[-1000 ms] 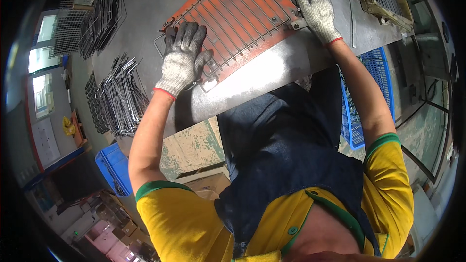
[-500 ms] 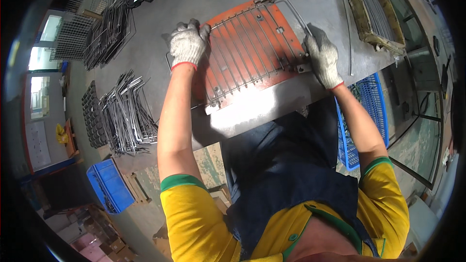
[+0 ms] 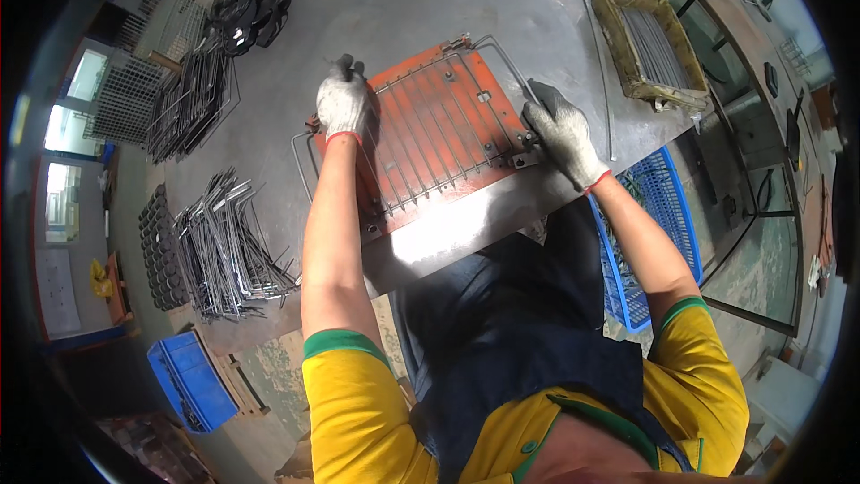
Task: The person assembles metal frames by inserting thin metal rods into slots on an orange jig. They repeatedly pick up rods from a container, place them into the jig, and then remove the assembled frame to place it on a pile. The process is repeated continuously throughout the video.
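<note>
Rack [image 3: 434, 128] on red plate [image 3: 503, 124], on counter [image 3: 430, 0] — long axis 8-to-2 o'clock. Right hand [image 3: 566, 133] nearer its bent rod [image 3: 507, 58], clamped on it, rack at 9; left hand [image 3: 343, 102] — rack at 4, grip can't tell.

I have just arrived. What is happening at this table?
A gloved person works at a grey metal table, where thin metal rods lie across an orange plate. The left hand is at the plate's left edge; whether it grips anything is unclear. The right hand is at the right edge, by a bent rod. Bent wires lie in a pile to the left.
</note>
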Available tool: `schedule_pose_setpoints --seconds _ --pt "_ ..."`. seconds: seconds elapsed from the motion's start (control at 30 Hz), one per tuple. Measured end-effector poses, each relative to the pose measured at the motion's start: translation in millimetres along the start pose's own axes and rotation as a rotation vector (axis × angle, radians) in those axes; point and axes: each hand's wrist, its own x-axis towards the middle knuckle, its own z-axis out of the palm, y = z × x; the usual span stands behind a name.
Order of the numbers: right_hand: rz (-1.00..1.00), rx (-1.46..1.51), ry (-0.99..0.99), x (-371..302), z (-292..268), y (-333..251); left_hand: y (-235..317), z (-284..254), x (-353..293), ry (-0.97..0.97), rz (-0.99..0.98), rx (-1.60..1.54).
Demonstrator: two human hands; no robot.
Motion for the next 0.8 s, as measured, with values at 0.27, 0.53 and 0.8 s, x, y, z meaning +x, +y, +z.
schedule_pose_setpoints --seconds 0.27,0.53,0.8 --pt "0.812 0.644 -0.153 76.7 -106.3 -54.6 134.5 -20.3 -59.7 0.033 0.358 -0.452" --pt "0.228 0.996 -0.212 56.3 -55.1 -31.8 197.3 2.8 -124.8 -0.255 0.332 -0.728" --pt "0.532 0.540 -0.155 61.3 -101.2 -33.8 170.3 -18.5 -149.2 0.229 0.833 -0.419"
